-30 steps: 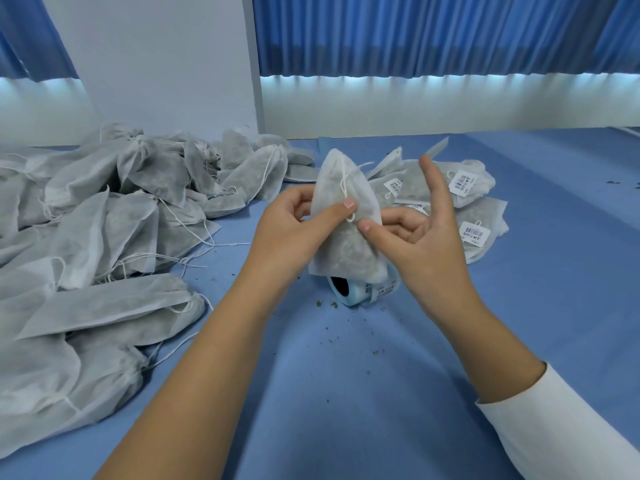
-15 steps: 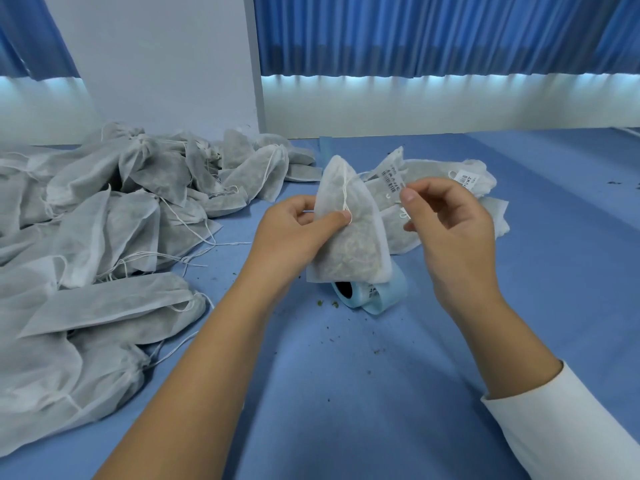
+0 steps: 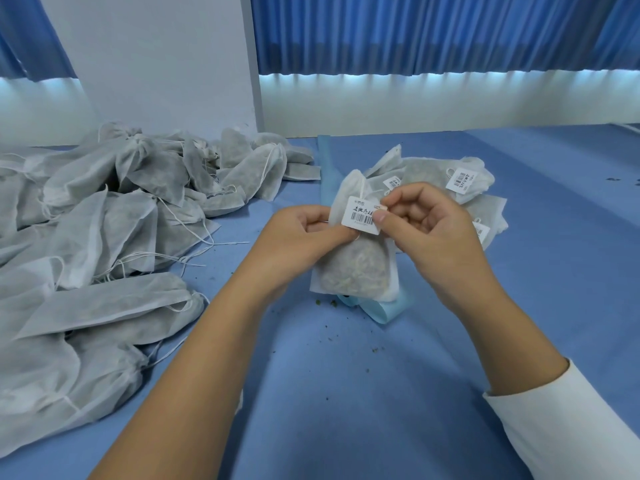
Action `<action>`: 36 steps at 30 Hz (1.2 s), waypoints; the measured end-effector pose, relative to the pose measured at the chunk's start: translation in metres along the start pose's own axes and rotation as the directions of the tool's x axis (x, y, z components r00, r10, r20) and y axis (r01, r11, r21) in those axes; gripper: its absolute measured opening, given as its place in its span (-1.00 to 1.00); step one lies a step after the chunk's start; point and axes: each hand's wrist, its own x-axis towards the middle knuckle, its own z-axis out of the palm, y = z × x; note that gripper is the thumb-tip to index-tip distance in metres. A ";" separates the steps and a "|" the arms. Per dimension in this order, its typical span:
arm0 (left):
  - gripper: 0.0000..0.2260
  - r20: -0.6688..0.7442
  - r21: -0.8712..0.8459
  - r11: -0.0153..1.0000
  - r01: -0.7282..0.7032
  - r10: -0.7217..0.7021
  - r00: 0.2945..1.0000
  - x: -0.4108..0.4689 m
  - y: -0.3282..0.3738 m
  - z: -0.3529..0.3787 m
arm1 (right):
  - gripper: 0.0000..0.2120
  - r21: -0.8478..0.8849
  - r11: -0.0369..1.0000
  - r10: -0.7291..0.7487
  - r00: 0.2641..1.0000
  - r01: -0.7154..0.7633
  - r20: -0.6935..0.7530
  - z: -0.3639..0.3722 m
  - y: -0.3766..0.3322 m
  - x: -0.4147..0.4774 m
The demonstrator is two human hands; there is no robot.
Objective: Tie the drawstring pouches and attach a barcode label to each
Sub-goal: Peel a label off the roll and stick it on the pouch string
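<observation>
Head view: the left hand (image 3: 304,233) grips a filled drawstring pouch (image 3: 353,268) upright above the blue table (image 3: 346,393), while the right hand (image 3: 426,230) pinches a barcode label (image 3: 362,215) against the pouch's front near its top

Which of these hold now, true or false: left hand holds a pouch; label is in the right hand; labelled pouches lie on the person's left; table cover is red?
1. The left hand holds the white non-woven drawstring pouch. True.
2. The right hand pinches the white barcode label. True.
3. Labelled pouches lie on the person's left. False: the labelled pouches lie right, beyond the hands; the unlabelled pile is left.
4. Table cover is red. False: the table cover is blue.
</observation>
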 end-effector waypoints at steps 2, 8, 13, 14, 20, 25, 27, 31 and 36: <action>-0.89 0.036 -0.018 1.000 -0.005 0.005 0.999 -0.001 0.000 0.001 | -0.74 0.007 0.999 0.045 0.999 -0.045 0.018 0.000 0.002 -0.001; -0.86 0.097 -0.069 0.997 -0.044 0.050 0.994 -0.003 0.000 0.001 | -0.69 -0.038 0.996 0.079 0.995 -0.082 -0.059 0.000 0.004 0.000; -0.84 0.124 -0.066 0.996 -0.054 0.062 0.990 -0.003 0.000 0.000 | -0.67 -0.071 0.992 0.093 0.991 -0.100 -0.098 0.003 0.006 -0.001; -0.83 0.129 -0.068 0.996 -0.057 0.065 0.990 -0.003 0.000 0.000 | -0.67 -0.074 0.992 0.094 0.990 -0.102 -0.102 0.003 0.007 -0.001; -0.79 0.147 -0.062 0.996 -0.064 0.073 0.986 -0.003 0.000 0.000 | -0.67 -0.092 0.990 0.091 0.989 -0.102 -0.120 0.003 0.006 -0.001; -0.83 0.144 -0.049 0.997 -0.057 0.064 0.987 -0.005 0.002 0.001 | -0.69 -0.130 0.990 0.029 0.987 -0.051 -0.160 0.005 0.005 -0.002; -0.90 0.085 -0.006 0.999 -0.048 0.048 0.995 -0.005 0.004 0.004 | -0.70 -0.137 0.990 0.009 0.987 -0.031 -0.159 0.007 0.005 -0.003; -0.85 -0.089 0.059 0.998 -0.036 0.041 0.995 0.000 0.001 0.010 | -0.67 -0.191 0.982 -0.020 0.986 -0.013 -0.168 0.010 0.009 -0.003; -0.83 -0.122 -0.053 0.998 -0.026 0.019 0.992 -0.002 0.003 0.013 | -0.59 -0.287 0.955 0.003 0.967 -0.079 -0.254 0.008 0.011 -0.003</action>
